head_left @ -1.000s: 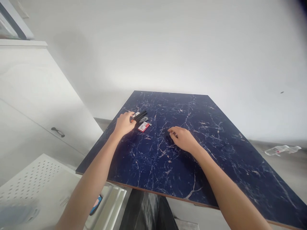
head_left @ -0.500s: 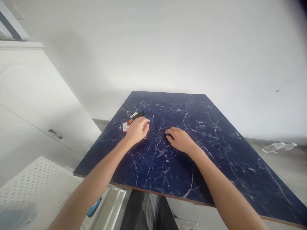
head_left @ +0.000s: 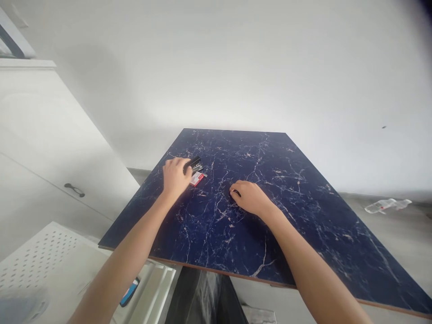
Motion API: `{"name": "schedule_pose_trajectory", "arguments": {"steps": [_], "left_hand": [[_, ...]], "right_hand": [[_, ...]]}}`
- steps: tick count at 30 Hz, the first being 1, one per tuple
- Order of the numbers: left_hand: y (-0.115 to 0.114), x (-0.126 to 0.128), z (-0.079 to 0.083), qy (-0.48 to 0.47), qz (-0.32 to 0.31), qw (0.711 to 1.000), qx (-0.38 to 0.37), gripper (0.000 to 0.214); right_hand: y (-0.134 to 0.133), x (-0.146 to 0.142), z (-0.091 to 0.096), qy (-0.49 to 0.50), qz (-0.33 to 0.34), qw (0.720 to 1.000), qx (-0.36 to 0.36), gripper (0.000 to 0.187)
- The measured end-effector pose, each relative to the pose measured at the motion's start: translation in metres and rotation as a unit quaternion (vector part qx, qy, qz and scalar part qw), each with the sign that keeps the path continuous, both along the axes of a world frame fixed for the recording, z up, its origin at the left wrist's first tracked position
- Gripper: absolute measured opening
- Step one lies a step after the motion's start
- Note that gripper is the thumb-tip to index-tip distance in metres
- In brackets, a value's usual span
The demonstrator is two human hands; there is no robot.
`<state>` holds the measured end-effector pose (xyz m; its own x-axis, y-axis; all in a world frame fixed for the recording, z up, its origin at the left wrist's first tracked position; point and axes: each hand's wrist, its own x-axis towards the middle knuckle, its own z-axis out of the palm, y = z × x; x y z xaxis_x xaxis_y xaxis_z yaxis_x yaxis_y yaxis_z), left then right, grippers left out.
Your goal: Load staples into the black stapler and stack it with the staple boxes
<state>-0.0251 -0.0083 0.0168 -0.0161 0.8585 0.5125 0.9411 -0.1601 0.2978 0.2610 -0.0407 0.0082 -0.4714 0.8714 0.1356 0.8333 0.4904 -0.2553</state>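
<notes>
Head view: the R-hand fingers (head_left: 238, 188) are curled down & clenched around a small matte black obj (head_left: 235, 193), mostly hidden, so its exact kind can't be told. The L-hand fingers (head_left: 180, 163) are curled too, w/ the tips at or right by the end of a long black stapler (head_left: 193, 163); can't tell if they're gripping it or only touching. Just below the stapler sits a slim black-and-silver pack (head_left: 199, 168), and touching that is a small red-and-white card box (head_left: 196, 179). Behind the fingers, the L hand (head_left: 174, 177) and R hand (head_left: 249, 198) sit well apart, both low over a square dark-blue tabletop (head_left: 219, 148) w/ white marble-style veins and a thin brown edge. All the small objs lie on it, nearer its L side. Further out: a white cabinet (head_left: 50, 135) w/ a dark metal handle (head_left: 74, 190) on the L, a white perforated panel (head_left: 40, 256) below it, and a crumpled clear plastic bottle (head_left: 387, 205) on the grey floor (head_left: 398, 243) at R, by a white wall (head_left: 236, 63).
</notes>
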Motion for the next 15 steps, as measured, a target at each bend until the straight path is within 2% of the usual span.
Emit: {"name": "schedule_pose_trajectory", "arguments": {"steps": [2,3,5,7,10,12,15], "left_hand": [[0.003,-0.009,0.0,-0.007,0.026,1.0,0.016,0.034],[0.003,-0.01,0.0,-0.006,0.014,1.0,0.022,0.036],[0.0,0.0,-0.003,-0.005,-0.051,0.998,0.025,0.037],[-0.004,0.023,-0.007,-0.002,-0.147,0.989,0.005,0.038],[-0.01,0.067,-0.016,0.056,-0.29,0.95,-0.105,0.039],[-0.013,0.091,-0.022,0.101,-0.315,0.932,-0.148,0.039],[-0.016,0.107,-0.031,0.111,-0.304,0.933,-0.154,0.037]], "right_hand": [[-0.001,-0.001,0.0,-0.004,-0.004,1.0,-0.005,0.03],[-0.001,-0.001,0.0,-0.007,-0.004,1.0,-0.005,0.03],[-0.003,-0.002,-0.002,-0.008,0.0,1.0,-0.001,0.03],[-0.004,-0.002,-0.004,-0.001,0.015,1.0,0.003,0.034],[-0.004,0.0,-0.006,0.014,0.039,0.999,-0.005,0.05],[-0.003,0.003,-0.006,0.016,0.033,0.999,-0.016,0.055],[-0.001,0.005,-0.008,0.008,0.024,0.999,-0.022,0.052]]}}
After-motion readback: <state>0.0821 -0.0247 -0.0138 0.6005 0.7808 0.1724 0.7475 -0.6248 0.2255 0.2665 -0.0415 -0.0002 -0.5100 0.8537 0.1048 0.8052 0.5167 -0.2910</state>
